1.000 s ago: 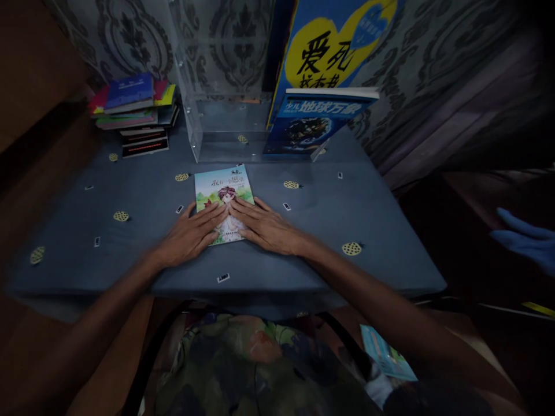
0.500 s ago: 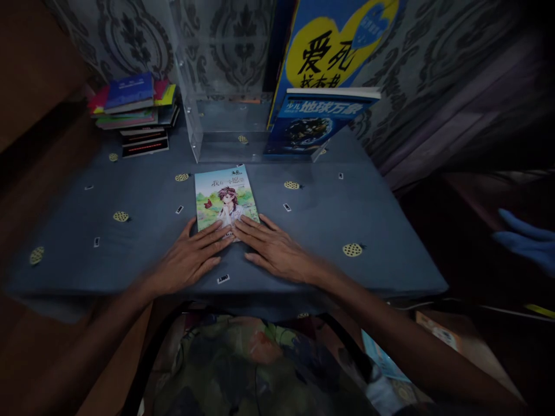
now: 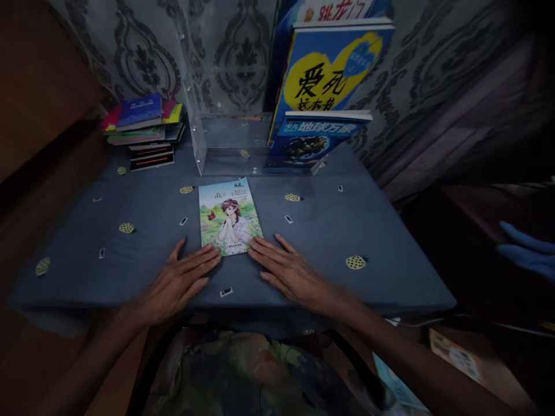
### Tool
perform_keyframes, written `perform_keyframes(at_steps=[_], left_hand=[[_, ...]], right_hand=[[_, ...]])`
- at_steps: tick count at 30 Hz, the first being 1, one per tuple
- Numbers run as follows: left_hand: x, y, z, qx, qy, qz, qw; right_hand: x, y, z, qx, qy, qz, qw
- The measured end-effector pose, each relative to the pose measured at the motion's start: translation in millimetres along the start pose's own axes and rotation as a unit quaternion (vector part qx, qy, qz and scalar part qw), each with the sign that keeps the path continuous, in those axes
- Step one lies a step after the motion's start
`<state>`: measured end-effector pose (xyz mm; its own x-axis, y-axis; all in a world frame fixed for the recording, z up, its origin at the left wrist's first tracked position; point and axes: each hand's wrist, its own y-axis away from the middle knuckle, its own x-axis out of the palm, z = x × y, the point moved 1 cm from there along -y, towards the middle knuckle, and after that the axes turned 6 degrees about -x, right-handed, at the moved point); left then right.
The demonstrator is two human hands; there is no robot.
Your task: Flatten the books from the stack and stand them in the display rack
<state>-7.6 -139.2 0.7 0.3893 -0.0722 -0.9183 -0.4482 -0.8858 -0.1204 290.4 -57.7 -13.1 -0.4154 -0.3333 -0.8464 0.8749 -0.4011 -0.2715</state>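
Note:
A thin paperback book [image 3: 230, 222] lies closed on the cloth-covered table [image 3: 312, 271], its cover showing a drawn figure in white and a red butterfly. My left hand [image 3: 182, 277] rests with fingers stretched out, their tips at the book's lower left corner. At the lower right corner, the fingertips of my right hand [image 3: 288, 268] touch the cover, fingers extended and thumb apart. Neither hand grasps anything. Behind the book stands a clear acrylic rack [image 3: 225, 159] with several upright books in its right part, the front one a blue book [image 3: 303, 141].
A stack of books [image 3: 139, 112] sits at the table's back left. To the right, past the table edge, a blue-gloved hand [image 3: 529, 245] of another person shows. More books [image 3: 459, 352] lie low at the right. Patterned wallpaper [image 3: 147, 63] covers the wall behind.
Both hands have drawn apart and back from the middle of the cover to its lower corners. The book lies in the same place on the table; the view has tilted up slightly.

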Motion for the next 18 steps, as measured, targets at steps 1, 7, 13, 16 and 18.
perform_keyframes(at_steps=[1,7,13,16,18], left_hand=[[-1.1,1.1,0.8,-0.003,0.001,0.002,1.0],[-4.7,0.3,6.8,-0.038,-0.014,-0.008,0.999],[-6.2,-14.9,19.6,-0.106,-0.03,-0.045,0.993],[-0.3,-27.4,27.1,-0.151,-0.039,-0.066,0.985],[6.3,-37.6,32.0,-0.175,-0.038,-0.087,0.98]], right_hand=[[-2.1,1.4,-0.4,0.006,0.001,-0.004,1.0],[-13.4,4.0,-4.9,0.036,-0.013,0.007,0.999],[-13.7,-8.7,-16.9,0.057,-0.037,-0.015,0.998],[-13.3,-20.7,-25.5,0.065,-0.036,-0.03,0.997],[-12.6,-30.6,-33.0,0.068,-0.036,-0.038,0.996]])
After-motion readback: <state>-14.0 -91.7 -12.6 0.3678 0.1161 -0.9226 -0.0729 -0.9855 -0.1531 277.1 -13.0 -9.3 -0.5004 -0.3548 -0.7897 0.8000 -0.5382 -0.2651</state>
